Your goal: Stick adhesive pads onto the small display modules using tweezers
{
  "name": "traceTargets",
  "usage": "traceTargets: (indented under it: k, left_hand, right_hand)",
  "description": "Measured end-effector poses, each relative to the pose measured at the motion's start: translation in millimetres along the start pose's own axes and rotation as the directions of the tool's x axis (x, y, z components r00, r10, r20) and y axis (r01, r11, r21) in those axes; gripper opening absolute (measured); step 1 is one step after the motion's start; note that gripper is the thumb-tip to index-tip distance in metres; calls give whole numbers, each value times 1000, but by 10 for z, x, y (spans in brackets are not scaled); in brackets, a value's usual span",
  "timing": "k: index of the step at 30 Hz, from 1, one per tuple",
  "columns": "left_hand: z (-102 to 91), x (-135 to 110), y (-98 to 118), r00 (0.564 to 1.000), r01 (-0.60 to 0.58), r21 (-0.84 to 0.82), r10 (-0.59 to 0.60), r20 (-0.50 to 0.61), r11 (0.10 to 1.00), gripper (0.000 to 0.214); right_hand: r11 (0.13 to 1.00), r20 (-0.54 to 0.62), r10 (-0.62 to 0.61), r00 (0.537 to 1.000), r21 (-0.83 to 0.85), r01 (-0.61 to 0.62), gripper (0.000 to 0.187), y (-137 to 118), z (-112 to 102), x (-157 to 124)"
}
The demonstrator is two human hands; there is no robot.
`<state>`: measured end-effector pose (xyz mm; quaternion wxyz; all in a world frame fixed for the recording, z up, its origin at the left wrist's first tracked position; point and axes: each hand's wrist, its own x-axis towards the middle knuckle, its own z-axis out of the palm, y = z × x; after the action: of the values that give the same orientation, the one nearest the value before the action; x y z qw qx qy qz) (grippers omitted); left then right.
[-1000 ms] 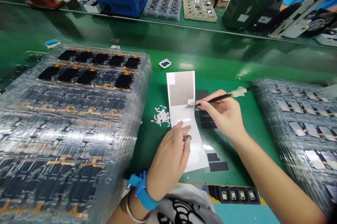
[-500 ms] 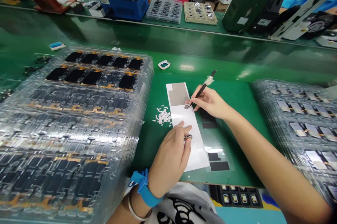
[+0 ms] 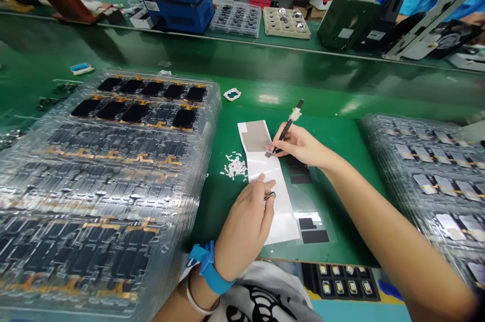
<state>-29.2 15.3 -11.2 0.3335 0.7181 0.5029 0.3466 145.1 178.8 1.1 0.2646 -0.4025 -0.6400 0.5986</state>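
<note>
My left hand (image 3: 250,211) rests over the lower part of a white backing sheet (image 3: 282,221). Its thumb and fingers close on a small dark part with a shiny rim (image 3: 269,195). Higher on the sheet, my right hand (image 3: 297,144) pinches slim black tweezers (image 3: 287,127), their upper end wrapped in pale tape. A small grey piece (image 3: 269,154) shows at the tweezer tip, by the sheet's right edge; whether it still touches the sheet I cannot tell. Grey film (image 3: 254,138) covers the sheet's far end. Left of the sheet lies a heap of tiny white scraps (image 3: 235,166).
Stacked clear trays of dark screens (image 3: 125,160) fill the left; another tray stack (image 3: 435,175) stands right. A clear sheet with dark patches (image 3: 314,236) lies beside the white one. A small white-rimmed piece (image 3: 232,94) sits beyond. A raised shelf (image 3: 242,42) runs across the back.
The view has shifted slightly. Both hands keep their grips, and the small grey piece stays at the tweezer tip. The tweezers' angle is almost the same.
</note>
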Motion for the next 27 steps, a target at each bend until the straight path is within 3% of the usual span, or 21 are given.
traceTargets:
  k: [7,10,12,15,17,20,25,27]
  left_hand:
    - [11,4,-5,1000,17,-32,-16,9,999,16]
    - [6,-5,-7,999,24,-85,-26,-23,996,13]
    - [-11,-18,2,995,33,-156,-48,-90,987,10]
    - [-48,-42,41,973,111,-379,-178,-148,919,7]
    - [-70,-53,84,958,190,-558,-277,-74,808,10]
    - [-83,-54,156,947,248,-743,-318,49,622,18]
    - [-39,-40,206,936,247,-864,-339,96,438,23]
    - [-11,-40,194,936,235,-877,-339,89,419,25]
  right_hand:
    - [998,-40,-17,999,64,20,45,36,31,-18]
    - [993,-122,-49,991,102,62,44,11,38,-92]
    - [985,-238,-94,967,121,125,39,-53,68,-219]
    - [961,-424,-172,889,125,246,25,-183,223,-539]
    - [946,-489,-194,851,136,294,16,-243,413,-784]
    - [904,-593,-189,783,207,375,13,-245,766,-1068]
    - [846,-806,-139,576,206,491,12,-112,1240,-1168]
    - [845,-836,-137,531,180,503,12,-65,1339,-1132]
